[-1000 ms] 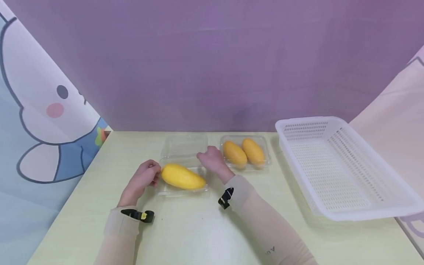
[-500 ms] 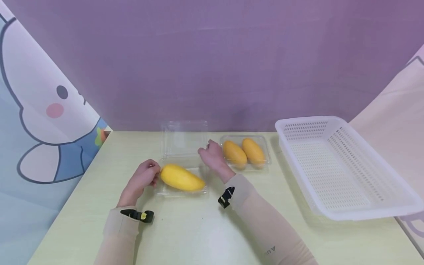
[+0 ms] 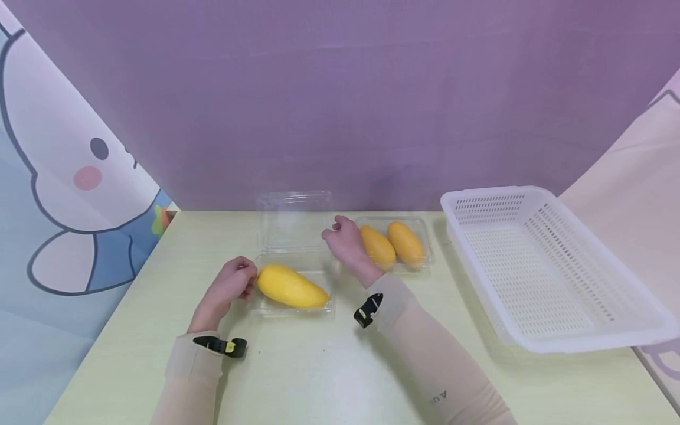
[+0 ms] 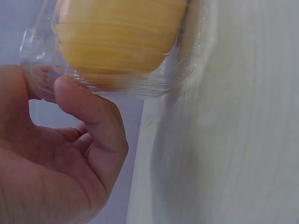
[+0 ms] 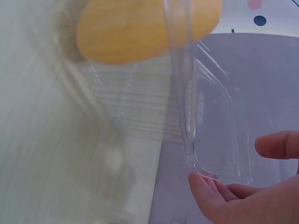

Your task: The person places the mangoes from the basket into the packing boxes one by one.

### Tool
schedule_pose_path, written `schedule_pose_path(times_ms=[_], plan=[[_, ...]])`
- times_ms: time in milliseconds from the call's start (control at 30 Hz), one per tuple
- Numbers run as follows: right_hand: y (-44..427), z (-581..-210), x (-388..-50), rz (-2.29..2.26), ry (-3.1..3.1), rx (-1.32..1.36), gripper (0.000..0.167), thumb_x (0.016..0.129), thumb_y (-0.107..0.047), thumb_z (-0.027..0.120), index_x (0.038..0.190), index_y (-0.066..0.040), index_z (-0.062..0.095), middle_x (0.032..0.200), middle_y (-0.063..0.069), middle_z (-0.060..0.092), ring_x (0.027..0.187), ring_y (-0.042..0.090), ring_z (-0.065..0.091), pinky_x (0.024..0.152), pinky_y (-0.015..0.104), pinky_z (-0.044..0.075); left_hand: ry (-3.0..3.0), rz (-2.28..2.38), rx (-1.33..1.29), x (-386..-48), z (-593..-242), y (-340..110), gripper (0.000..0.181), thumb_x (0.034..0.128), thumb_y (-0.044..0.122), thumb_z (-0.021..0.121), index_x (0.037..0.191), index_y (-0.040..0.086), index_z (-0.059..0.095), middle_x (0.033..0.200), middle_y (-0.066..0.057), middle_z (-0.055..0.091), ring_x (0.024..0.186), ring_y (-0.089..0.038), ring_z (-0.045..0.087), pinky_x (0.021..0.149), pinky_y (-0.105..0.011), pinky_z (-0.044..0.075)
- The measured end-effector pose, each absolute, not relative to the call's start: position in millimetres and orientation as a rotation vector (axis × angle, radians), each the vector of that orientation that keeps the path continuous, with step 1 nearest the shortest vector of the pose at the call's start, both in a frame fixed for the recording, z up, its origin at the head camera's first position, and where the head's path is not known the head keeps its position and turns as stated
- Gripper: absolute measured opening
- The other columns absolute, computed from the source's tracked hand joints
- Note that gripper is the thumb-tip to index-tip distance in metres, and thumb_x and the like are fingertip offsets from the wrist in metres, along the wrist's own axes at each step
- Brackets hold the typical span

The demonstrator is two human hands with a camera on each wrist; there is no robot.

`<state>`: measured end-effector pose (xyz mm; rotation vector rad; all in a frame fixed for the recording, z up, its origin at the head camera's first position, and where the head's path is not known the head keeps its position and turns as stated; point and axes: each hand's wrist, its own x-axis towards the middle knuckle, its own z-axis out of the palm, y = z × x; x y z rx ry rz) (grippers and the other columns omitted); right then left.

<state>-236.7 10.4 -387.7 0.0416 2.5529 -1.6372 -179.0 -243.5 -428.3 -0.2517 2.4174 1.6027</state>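
Note:
A clear plastic clamshell box lies on the table with a yellow mango-shaped fruit in its base. Its hinged lid stands raised at the back. My left hand pinches the box's left end between thumb and finger, as the left wrist view shows. At the lid's right side is my right hand. In the right wrist view its fingertips touch the lid's edge from below, while the thumb stays apart from it.
Right of my right hand sits another clear box with two orange-yellow fruits in it. A white perforated basket stands at the table's right. A purple cloth rises behind the table's back edge.
The lid has swung up from lying low at the back to standing nearly upright. My right hand has moved slightly up and right. The left hand has stayed put.

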Motion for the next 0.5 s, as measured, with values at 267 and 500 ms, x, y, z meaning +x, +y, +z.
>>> schedule_pose_path(times_ms=[267,500], plan=[[17,-382,-237,-1.689,2.527,0.028,0.061,0.094,-0.013,0.059,0.150,0.001,0.043,0.132,0.017,0.058,0.114,0.030,0.058,0.098,0.041,0.050,2.414,1.608,-0.247,-180,-430,-243,0.022,0.0931,0.008,0.045,0.111,-0.005,0.048,0.081,-0.008,0.049,0.065,-0.019,0.049,0.055,-0.029,0.049],[22,-380,-239,-1.763,2.510,-0.004,0.058,0.093,-0.009,0.060,0.149,-0.001,0.046,0.121,0.014,0.061,0.102,0.027,0.061,0.091,0.038,0.053,2.408,1.614,-0.237,-180,-430,-243,0.022,0.0938,0.008,0.046,0.111,-0.005,0.048,0.082,-0.008,0.050,0.067,-0.019,0.049,0.057,-0.029,0.048]])
